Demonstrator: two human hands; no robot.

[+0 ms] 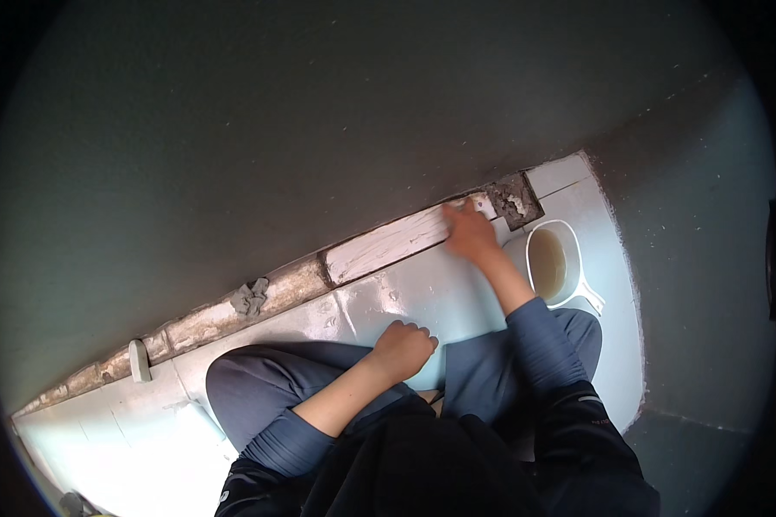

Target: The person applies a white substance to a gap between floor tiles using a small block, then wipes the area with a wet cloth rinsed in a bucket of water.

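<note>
My right hand [472, 233] reaches to the wall's foot, its fingers stretched and somewhat apart on the right end of a long white tile strip [388, 245]; the fingertips are slightly blurred. Streaks run along the strip's pale surface. Just right of that hand is a square gap [517, 202] with rough grey mortar in it. Over my lap my left hand [408, 349] is curled into a fist, and nothing sticks out of it. A white dipper [550, 267] of cloudy brownish liquid stands right of my right forearm, its handle toward me.
Left of the strip, a bare, rough channel [207, 327] follows the dark wall [259, 146]. A grey mortar lump [250, 298] lies on it, and a pale rounded block [139, 360] stands farther left. Shiny white tiles [414, 280] lie before my folded legs [267, 379].
</note>
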